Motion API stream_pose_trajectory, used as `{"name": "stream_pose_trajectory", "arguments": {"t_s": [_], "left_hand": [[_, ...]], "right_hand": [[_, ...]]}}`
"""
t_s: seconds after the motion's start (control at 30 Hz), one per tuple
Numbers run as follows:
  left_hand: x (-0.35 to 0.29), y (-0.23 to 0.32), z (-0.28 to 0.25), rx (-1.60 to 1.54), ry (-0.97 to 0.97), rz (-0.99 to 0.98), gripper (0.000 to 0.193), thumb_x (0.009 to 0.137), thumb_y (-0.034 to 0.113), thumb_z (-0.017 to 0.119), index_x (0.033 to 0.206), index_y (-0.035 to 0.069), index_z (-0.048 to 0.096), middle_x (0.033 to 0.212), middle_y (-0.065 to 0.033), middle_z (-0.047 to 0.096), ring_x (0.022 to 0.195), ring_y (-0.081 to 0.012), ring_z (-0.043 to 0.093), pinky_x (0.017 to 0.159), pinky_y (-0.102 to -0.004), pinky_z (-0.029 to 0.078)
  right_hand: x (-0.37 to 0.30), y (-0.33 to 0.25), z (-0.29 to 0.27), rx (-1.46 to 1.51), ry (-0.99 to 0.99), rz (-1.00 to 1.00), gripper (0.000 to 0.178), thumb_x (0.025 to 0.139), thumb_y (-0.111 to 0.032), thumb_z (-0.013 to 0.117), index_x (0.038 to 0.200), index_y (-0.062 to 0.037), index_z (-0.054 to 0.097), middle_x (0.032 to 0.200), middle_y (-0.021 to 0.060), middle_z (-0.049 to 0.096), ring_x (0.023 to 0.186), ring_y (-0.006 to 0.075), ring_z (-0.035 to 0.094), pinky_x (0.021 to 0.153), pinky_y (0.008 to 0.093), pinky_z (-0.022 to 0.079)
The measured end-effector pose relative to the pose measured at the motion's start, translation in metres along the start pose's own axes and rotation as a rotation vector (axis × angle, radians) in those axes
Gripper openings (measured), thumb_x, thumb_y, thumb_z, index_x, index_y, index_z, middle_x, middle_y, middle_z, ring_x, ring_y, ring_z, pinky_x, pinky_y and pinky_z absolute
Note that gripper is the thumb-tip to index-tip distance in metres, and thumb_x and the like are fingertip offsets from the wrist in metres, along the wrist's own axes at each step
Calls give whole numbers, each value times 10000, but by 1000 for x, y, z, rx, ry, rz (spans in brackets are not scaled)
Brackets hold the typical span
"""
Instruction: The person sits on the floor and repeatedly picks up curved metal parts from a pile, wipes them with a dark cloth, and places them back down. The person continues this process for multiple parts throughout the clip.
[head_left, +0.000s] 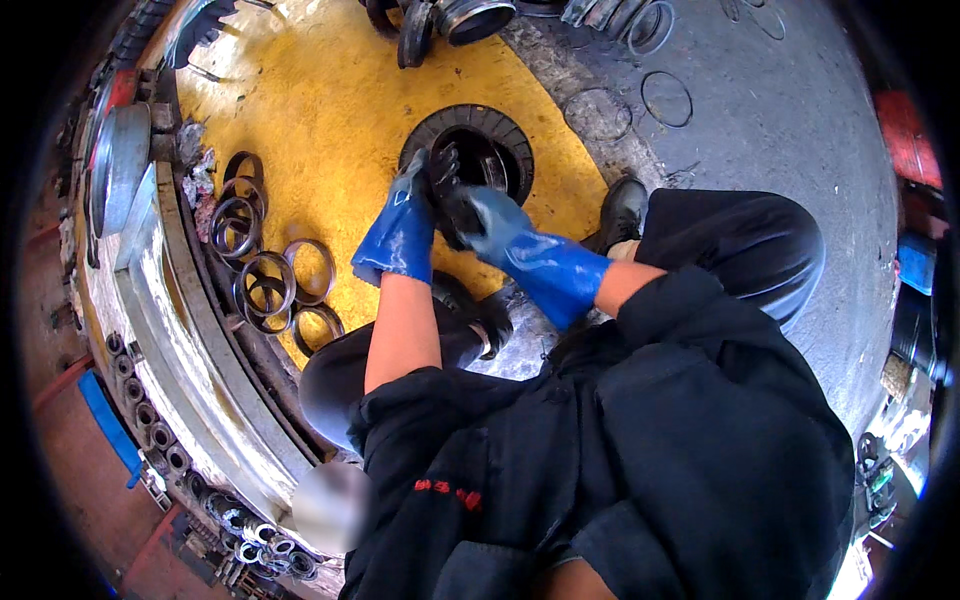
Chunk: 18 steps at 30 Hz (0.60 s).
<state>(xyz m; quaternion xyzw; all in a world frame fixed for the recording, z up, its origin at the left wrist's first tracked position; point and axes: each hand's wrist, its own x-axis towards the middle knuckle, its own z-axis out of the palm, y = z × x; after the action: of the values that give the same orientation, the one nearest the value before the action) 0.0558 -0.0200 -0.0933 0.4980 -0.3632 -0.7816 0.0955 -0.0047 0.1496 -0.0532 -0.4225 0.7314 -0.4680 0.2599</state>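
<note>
My left hand (408, 195), in a long blue rubber glove, is held edge-on with its fingers stretched away from me. My right hand (490, 222), in a matching glove, meets its palm side from the right. Both gloves are smeared black where they meet, and the right fingers are hard to make out against the dark smear. Whether anything small lies between the palms is hidden. Just beyond and below the hands, a black round part (480, 118) with a ribbed rim and a deep open centre lies on the yellow floor (330, 130). A curved shiny edge shows inside it.
Several metal rings (268, 285) lie at the left beside a long metal beam (185, 330). Large dark ring parts (470, 18) stand at the far edge. Thin hoops (667, 99) lie on the grey floor (770, 130). My shoe (624, 208) is right of the black part.
</note>
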Motion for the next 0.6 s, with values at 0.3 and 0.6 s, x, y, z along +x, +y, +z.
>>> {"name": "stream_pose_trajectory", "arguments": {"t_s": [0.3, 0.6], "left_hand": [[33, -14, -15, -164, -92, -25, 410, 983, 315, 488, 1245, 10, 568, 1090, -106, 672, 930, -238, 655, 821, -340, 557], [73, -59, -93, -797, -616, 51, 472, 1025, 313, 284, 1454, 127, 340, 1485, -83, 367, 1358, -255, 333, 1149, -399, 240]], "right_hand": [[24, 29, -49, -498, -127, 15, 535, 724, -179, 712, 1236, -112, 570, 1193, 140, 611, 1072, 350, 594, 879, 437, 506], [103, -6, 9, -547, -112, -469, 538, 737, -160, 675, 1259, -117, 554, 1294, 140, 556, 1167, 317, 555, 954, 398, 474]]}}
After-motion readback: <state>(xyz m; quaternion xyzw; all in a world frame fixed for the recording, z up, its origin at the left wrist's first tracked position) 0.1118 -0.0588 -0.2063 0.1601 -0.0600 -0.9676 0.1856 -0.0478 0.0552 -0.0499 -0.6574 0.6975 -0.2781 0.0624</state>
